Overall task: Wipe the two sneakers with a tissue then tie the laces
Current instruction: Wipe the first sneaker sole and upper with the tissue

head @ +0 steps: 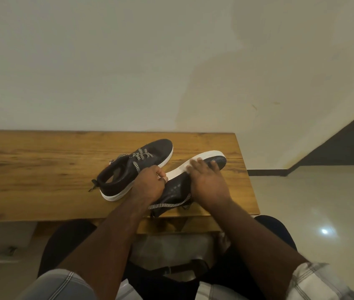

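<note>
While gripped, tilted sneaker (176, 187) shows smooth white rubber sole.

The middle of the tipped sneaker (178, 187) is being covered by the left hand (150, 185) and the right hand (206, 180), and its heel end is being hidden behind the left forearm. Whether a tissue is being pressed under the right hand cannot be told. The table (31, 174) is being cut off by the left edge.
</note>
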